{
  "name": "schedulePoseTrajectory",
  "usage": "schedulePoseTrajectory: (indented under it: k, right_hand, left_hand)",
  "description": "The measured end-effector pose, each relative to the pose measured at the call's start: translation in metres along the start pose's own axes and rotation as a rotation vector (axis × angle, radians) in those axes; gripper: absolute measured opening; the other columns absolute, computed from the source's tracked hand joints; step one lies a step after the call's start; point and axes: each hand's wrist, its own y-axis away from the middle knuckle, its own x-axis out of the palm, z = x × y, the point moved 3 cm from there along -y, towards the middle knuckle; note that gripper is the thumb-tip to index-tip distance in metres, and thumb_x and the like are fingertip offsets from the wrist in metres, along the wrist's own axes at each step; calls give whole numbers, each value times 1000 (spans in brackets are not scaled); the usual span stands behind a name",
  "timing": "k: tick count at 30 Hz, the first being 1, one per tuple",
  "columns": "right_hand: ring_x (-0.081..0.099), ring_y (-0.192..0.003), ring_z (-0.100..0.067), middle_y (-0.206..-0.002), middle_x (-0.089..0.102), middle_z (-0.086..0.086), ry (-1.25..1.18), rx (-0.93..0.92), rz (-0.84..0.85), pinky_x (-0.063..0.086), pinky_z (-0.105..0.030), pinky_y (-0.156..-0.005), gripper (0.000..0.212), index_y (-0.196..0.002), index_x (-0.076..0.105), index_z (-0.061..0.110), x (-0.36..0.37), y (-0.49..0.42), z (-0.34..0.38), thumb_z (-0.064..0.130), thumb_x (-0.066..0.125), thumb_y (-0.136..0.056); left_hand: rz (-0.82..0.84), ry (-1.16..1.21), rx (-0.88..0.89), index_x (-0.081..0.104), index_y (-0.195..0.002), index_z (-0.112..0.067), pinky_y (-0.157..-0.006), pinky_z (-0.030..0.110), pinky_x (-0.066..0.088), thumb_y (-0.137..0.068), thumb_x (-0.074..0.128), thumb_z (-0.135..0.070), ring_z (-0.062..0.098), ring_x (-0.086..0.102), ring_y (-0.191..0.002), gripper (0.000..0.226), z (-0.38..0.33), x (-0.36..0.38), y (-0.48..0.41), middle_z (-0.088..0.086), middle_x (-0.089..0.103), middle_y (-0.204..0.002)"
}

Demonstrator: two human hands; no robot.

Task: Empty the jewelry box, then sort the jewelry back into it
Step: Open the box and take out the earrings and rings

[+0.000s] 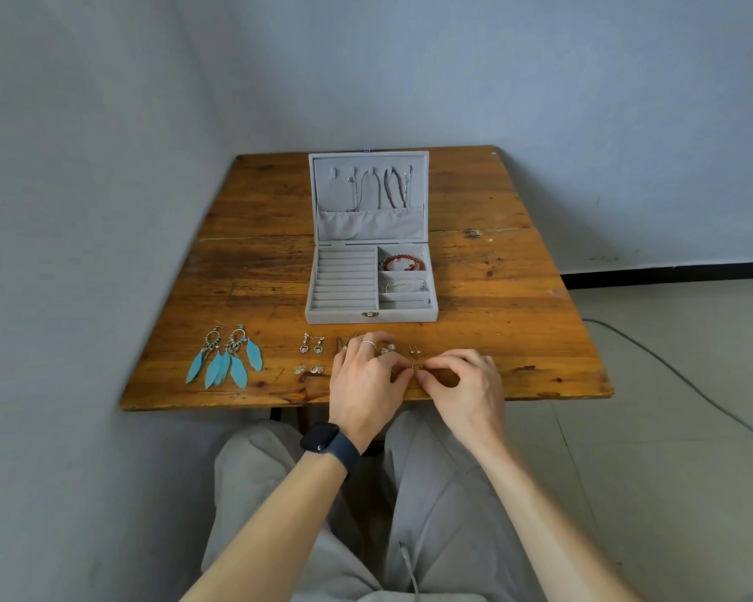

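Soft even daylight, sharp centre, wide-angle edges bowed.

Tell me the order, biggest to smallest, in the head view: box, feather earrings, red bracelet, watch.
1. box
2. feather earrings
3. red bracelet and watch: these look about alike, and the watch is nearer the camera, so I will not rank them.

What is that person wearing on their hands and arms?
The left hand has a thin silver ring on one finger. Its wrist wears a dark smartwatch with a rounded rectangular face and a matching dark band. The right hand shows no ring or watch. Both forearms are bare, with no sleeves in view.
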Motion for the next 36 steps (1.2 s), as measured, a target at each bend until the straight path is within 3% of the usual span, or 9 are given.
schedulePoseTrajectory:
  k: [19, 28, 36]
  right_hand:
    - [55, -92, -17, -102, 67, 10, 57, -59, -11, 45, -37, -77, 13, -97, 79, 26, -1, 0, 3, 26, 79, -84]
    - [56, -91, -18, -100, 69, 7, 32, -86, -35, 47, -37, -76, 17, -99, 80, 22, -1, 3, 1, 23, 81, -82]
    - [54, -92, -14, -102, 69, 8, 33, -66, -28, 46, -31, -78, 21, -102, 80, 23, -1, 2, 0, 26, 81, -82]
  left_hand:
    - [-12, -10, 28, 74, -100, -30, -98, 39, 39, -92, 64, -39, 18, 49, -119, 15, 0, 4, -2, -5, 57, -126]
    - [-1, -9, 41, 72, -104, -32, -103, 40, 37, -94, 63, -41, 17, 47, -123, 17, 3, 3, -1, -5, 56, -129]
    - [-3, -15, 43, 71, -103, -33, -103, 39, 38, -93, 63, -43, 16, 48, -120, 17, 3, 4, -3, -6, 56, -127]
